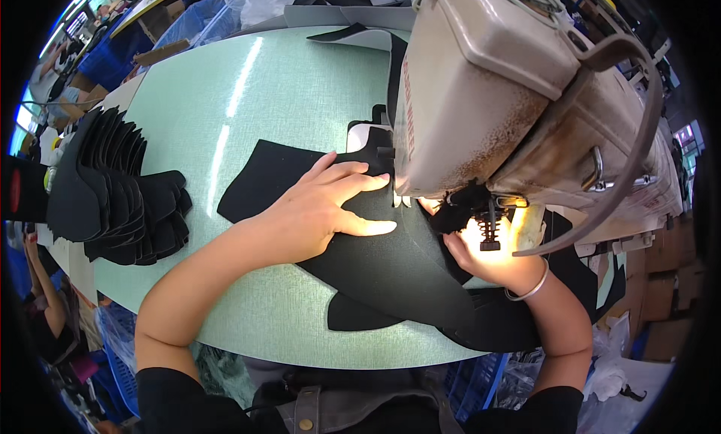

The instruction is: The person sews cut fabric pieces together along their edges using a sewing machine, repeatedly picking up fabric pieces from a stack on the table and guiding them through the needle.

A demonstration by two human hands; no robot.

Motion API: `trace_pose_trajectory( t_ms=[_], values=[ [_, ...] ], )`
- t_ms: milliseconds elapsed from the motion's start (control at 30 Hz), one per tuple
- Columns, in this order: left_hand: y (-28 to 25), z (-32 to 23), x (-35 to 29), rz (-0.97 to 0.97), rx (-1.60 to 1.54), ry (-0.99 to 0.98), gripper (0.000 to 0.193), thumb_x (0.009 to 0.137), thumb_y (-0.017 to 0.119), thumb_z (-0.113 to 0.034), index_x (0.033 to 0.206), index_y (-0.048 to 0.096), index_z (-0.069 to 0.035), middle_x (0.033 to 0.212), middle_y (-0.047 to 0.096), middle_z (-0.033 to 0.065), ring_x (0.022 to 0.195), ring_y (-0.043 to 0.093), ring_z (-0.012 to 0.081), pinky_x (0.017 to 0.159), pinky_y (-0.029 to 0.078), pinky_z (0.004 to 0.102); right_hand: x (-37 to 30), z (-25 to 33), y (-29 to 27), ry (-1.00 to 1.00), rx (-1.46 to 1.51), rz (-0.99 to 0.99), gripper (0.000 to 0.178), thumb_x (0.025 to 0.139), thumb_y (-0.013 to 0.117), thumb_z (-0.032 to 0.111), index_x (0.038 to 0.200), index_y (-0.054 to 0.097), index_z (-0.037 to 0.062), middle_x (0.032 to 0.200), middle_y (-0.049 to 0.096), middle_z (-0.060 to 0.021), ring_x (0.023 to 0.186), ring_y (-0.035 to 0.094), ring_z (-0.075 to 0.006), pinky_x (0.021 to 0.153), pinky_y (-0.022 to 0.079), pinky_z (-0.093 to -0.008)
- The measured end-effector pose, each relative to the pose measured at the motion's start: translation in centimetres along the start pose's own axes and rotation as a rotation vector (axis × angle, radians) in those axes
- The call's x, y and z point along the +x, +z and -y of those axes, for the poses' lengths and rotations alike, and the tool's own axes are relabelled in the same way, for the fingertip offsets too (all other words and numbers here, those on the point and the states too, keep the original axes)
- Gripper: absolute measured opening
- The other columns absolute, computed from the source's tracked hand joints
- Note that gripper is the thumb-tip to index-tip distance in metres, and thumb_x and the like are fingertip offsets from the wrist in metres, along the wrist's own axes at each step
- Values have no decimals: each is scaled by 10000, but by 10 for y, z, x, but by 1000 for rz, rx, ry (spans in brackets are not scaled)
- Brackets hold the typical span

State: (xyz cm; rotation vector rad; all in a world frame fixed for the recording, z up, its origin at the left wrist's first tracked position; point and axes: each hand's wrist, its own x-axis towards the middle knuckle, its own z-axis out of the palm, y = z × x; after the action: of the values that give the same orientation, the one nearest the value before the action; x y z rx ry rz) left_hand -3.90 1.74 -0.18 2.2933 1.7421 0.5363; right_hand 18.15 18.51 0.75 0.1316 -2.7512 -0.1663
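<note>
A large black sheet-material piece (pixel 375 257) lies under the head of a worn, off-white sewing machine (pixel 481 81). On top of it rests my left hand (pixel 323 201), palm down and open, its fingers spread with the tips close to the needle area. My right hand (pixel 492 254) is to the right of the needle under a bright lamp, its fingers closed on the piece's right edge. Machine parts and glare hide much of that hand. A bracelet (pixel 532 284) circles the right wrist. More black pieces (pixel 496 321) lie beneath and beside the worked one, near the front edge.
A fanned stack of black cut pieces (pixel 113 186) stands on the left of the pale green table (pixel 293 88). The machine's curved grey arm (pixel 650 126) arches on the right. Blue crates (pixel 481 381) and plastic bags are below; cardboard boxes (pixel 668 284) stand at right. Another person's arm (pixel 45 276) shows far left.
</note>
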Motion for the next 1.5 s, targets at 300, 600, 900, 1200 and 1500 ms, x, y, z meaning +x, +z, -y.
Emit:
trace_pose_trajectory(
  t_ms=[300, 600, 900, 1200, 1500],
  values=[
    [8, -21, -7, -93, 30, -45, 372, 777, 682, -182, 1148, 653, -190, 1287, 467, 168, 1173, 439, 347, 978, 377, 450, -3, 20, 2, 144, 280, -7, 258, 804, 715, 196, 996, 635, 42, 744, 594, -58, 672, 577, -222, 588, 451, -324],
    [3, -8, 2, -52, -89, -10, 472, 700, 619, -21, 1123, 675, -222, 1315, 476, 148, 1221, 425, 337, 1025, 360, 486, -39, -18, 48, -82, -185, 498, 400, 876, 584, 208, 1234, 566, 30, 1103, 638, -126, 970, 625, -224, 828, 479, -328],
    [6, -12, -5, -65, 19, -75, 382, 785, 680, -285, 1160, 652, -219, 1344, 430, 186, 1208, 408, 357, 1002, 356, 518, 6, 15, 2, 81, 294, -63, 253, 831, 687, 270, 930, 648, 40, 712, 567, -59, 672, 559, -226, 626, 436, -366],
    [7, -4, 5, -83, 7, -6, 364, 788, 664, -105, 1132, 667, -224, 1335, 453, 154, 1209, 414, 352, 1016, 371, 447, -49, -29, 63, 33, 376, 146, 88, 721, 612, 96, 801, 608, 61, 786, 610, -89, 659, 585, -242, 615, 458, -363],
    [4, -6, -4, -44, -97, -22, 413, 753, 703, -303, 1154, 657, -217, 1348, 444, 159, 1212, 406, 366, 1040, 329, 491, -7, 15, 2, 60, 39, 155, 558, 855, 641, 329, 1343, 494, 104, 778, 584, -54, 746, 558, -201, 841, 419, -381]
  ],
)
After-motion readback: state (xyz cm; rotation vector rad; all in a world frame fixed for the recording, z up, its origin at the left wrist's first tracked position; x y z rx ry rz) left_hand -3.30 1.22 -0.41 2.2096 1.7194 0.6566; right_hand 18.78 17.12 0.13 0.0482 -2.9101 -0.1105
